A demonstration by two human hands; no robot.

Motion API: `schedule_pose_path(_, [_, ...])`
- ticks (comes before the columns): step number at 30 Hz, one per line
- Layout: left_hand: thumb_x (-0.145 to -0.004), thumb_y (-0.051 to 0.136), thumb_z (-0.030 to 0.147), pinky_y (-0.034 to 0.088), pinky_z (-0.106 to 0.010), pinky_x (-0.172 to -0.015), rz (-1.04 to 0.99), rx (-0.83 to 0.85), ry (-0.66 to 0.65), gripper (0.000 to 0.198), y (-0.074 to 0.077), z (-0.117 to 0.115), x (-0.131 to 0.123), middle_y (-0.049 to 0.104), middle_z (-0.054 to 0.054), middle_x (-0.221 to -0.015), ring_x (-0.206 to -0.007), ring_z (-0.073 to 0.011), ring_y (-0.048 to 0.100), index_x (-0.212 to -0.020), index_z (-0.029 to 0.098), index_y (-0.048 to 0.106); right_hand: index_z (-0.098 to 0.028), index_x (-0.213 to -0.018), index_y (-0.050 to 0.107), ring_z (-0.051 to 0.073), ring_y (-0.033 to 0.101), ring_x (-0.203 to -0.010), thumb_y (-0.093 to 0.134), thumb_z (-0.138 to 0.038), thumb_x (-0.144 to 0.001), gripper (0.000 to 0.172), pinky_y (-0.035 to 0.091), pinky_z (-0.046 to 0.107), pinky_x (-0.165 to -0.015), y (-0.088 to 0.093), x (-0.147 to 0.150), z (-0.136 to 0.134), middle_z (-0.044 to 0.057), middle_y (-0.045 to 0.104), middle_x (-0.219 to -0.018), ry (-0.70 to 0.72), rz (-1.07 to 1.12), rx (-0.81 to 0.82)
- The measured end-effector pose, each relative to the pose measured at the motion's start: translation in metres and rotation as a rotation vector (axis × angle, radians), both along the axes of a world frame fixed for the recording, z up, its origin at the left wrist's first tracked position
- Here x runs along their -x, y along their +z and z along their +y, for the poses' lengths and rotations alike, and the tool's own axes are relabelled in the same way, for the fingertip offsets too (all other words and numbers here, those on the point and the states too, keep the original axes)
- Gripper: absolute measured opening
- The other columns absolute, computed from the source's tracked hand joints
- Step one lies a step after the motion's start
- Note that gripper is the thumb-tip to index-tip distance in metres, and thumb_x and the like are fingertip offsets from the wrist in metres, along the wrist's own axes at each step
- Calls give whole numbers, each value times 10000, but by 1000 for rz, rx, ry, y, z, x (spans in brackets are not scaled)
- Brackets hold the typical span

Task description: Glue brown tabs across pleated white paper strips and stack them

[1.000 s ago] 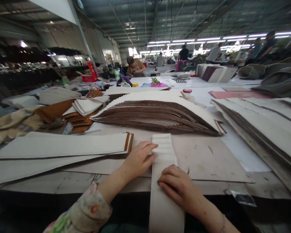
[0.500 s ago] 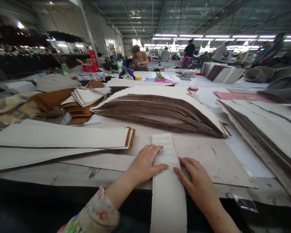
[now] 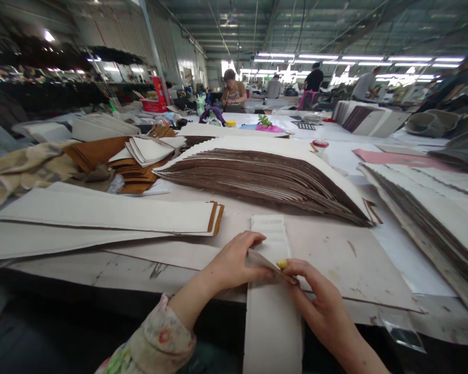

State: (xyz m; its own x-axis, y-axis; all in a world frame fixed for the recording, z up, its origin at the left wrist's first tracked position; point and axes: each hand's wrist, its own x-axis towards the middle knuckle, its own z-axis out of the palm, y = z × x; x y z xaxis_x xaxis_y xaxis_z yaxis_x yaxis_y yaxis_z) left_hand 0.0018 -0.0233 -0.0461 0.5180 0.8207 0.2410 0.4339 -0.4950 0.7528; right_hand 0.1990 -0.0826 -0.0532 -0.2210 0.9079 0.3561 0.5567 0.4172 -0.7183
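Note:
A stack of narrow white strips [image 3: 271, 317] lies lengthwise over the near table edge. My left hand [image 3: 234, 262] pinches the left side of the top strip and lifts its edge [image 3: 263, 258], showing a brown underside. My right hand [image 3: 320, 306] pinches the same lifted strip from the right, thumb and fingers closed on it. Both hands meet over the stack's middle. The far end of the stack [image 3: 268, 228] lies flat on the beige board [image 3: 335, 259].
A fanned pile of brown-and-white sheets [image 3: 265, 176] lies just beyond the strips. Long white pieces [image 3: 101, 215] lie at left, another sheet pile [image 3: 432, 208] at right. Tan pieces [image 3: 132, 171] sit further left. Other people work at far tables.
Both hands lay flat on the strip stack before. Now they pinch the top strip and raise its edge off the stack. The view has shifted slightly.

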Motion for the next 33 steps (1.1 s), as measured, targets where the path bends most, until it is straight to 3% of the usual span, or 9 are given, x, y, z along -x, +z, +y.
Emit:
schedule_pose_path(6, [-698,662,312,320,-319,-982,-123,94,-79,262,1,1,12,432,-94,-1215,-1129,-217,434,-903,170,579,-188,-942,534,161,578,-750,432,-373,-823,242,460,245,-644,-6,1,11,32,616,-802,-82,52,296])
schedule_pose_path(10, [-690,664,304,300,-327,-993,-111,119,-7,193,1,1,13,371,-90,-1277,-1172,-236,385,-805,167,591,-191,-936,548,164,559,-796,435,-370,-818,242,441,246,-681,-2,1,16,24,613,-827,-28,36,335])
schedule_pose_path(12, [-684,666,302,320,-323,-969,-90,93,29,185,2,0,12,417,-88,-1220,-1135,-233,412,-783,167,588,-192,-901,551,157,548,-773,438,-353,-819,213,432,250,-683,0,1,15,21,600,-811,3,18,332])
schedule_pose_path(16, [-698,652,284,399,-275,-813,21,61,-33,167,5,-2,6,556,-35,-884,-895,-188,520,-801,170,589,-193,-825,547,139,521,-721,431,-299,-828,158,420,250,-652,1,2,15,16,566,-792,38,-27,285])
schedule_pose_path(18, [-717,631,267,401,-261,-753,76,78,-32,152,6,-3,4,574,-17,-824,-835,-179,529,-829,172,593,-191,-876,544,132,512,-694,447,-280,-821,143,429,252,-638,-3,3,15,17,553,-800,1,-35,244])
schedule_pose_path(22, [-727,621,258,387,-259,-762,136,85,-5,177,4,-3,2,598,-18,-881,-870,-183,529,-879,173,592,-180,-1169,430,146,517,-730,491,-270,-805,379,464,299,-691,-17,5,7,56,535,-917,-179,-43,29])
schedule_pose_path(26, [-747,594,262,384,-271,-815,182,79,-14,206,5,-5,3,589,-27,-938,-932,-187,510,-932,173,580,-209,-976,556,183,513,-867,478,-238,-834,164,446,345,-767,-22,4,-3,63,549,-928,-147,-163,-204])
schedule_pose_path(29, [-764,565,237,372,-295,-862,266,38,-34,224,14,-6,0,574,-33,-980,-977,-192,487,-982,183,568,-205,-892,584,171,513,-829,476,-198,-842,120,448,325,-729,-20,2,-5,49,560,-862,-50,-219,-232])
schedule_pose_path(33, [-790,530,217,351,-350,-895,432,-56,-59,233,26,-8,-11,562,-35,-1006,-999,-208,472,-1021,204,554,-189,-882,584,167,509,-819,479,-186,-842,112,444,321,-715,-19,1,-3,51,560,-854,-51,-220,-251])
